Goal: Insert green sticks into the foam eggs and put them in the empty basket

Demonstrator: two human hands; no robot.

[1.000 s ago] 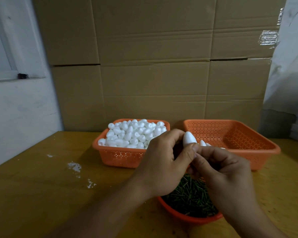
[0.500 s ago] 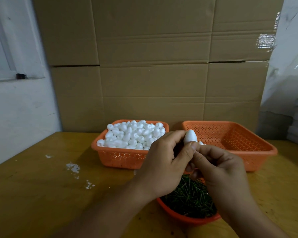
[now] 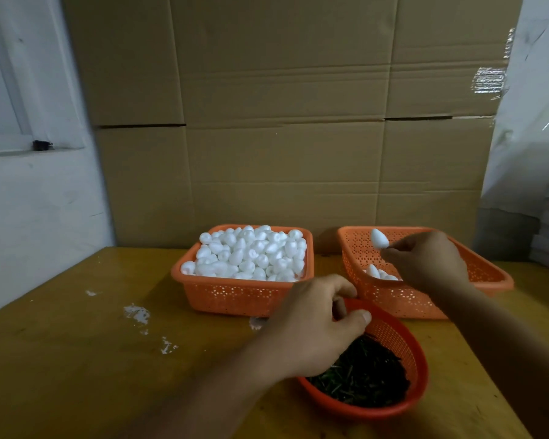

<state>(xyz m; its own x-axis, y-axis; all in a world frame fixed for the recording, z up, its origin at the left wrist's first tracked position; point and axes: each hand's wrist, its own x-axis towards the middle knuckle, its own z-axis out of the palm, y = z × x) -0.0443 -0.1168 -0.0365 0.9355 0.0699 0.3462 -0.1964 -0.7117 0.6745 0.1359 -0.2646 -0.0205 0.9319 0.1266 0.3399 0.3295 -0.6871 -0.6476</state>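
Two hands that were pressed together over the round basket a second ago have now parted. The right hand (image 3: 425, 259) has carried the foam egg (image 3: 379, 238) to the far right and holds it above the receiving basket (image 3: 403, 299), pinched from below between fingertips; the green stick itself is hidden by the fingers, so I cannot tell how deep it sits. The left hand (image 3: 311, 331) has dropped back over the near round basket (image 3: 393, 337) of green sticks (image 3: 365, 375), its fingers loosely curled, thumb out, holding nothing that shows.

My reading is that one insertion is finished and the egg is about to be let go among the few finished eggs (image 3: 379, 274) already lying at the near wall of that basket, while the left hand readies for the next stick. Plenty remains: the supply basket (image 3: 241, 296), left of the receiving one and just beside it, is heaped with plain foam eggs (image 3: 251, 253).

All three orange baskets stand on a yellowish wooden table (image 3: 76, 359) with white foam crumbs (image 3: 137, 313) scattered on its left part. Behind rises a wall of flattened cardboard (image 3: 282, 122); a white wall with a window frame (image 3: 7, 137) is at the left, and clear plastic sheeting (image 3: 533, 137) hangs at the right.
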